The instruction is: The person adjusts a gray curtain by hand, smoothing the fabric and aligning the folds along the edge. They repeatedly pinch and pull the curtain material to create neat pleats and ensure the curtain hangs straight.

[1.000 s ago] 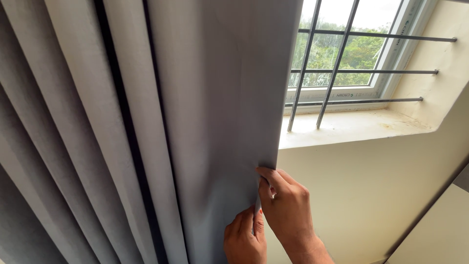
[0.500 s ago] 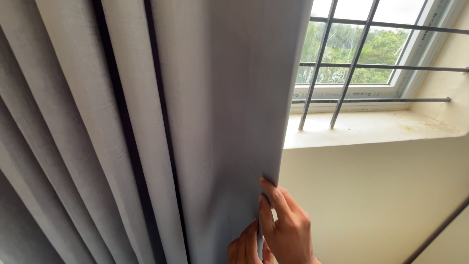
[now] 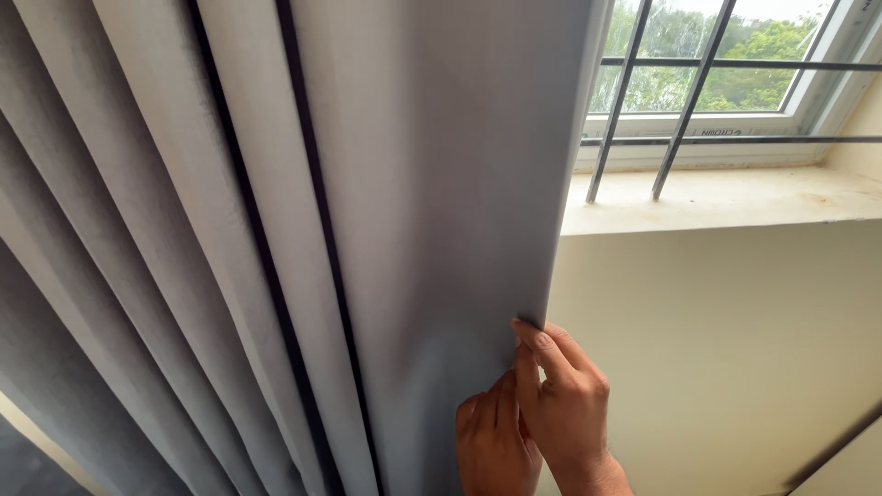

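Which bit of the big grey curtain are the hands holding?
Start at the barred window and move left to the pleated grey fabric curtain. Its rightmost fold is widest and flattest. The right hand and left hand pinch its free edge low down.

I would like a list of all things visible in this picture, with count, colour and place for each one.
curtain: one, grey, hangs in folds across the left and middle.
window: one, white frame, upper right, green trees behind the glass.
window bars: several, dark metal, crossing in front of the glass.
window sill: one, cream with some stains, below the window.
wall: one, cream, under the sill on the right.
left hand: one, bottom middle, fingers on the curtain's right edge.
right hand: one, just right of the left hand, fingers pinching the same edge.
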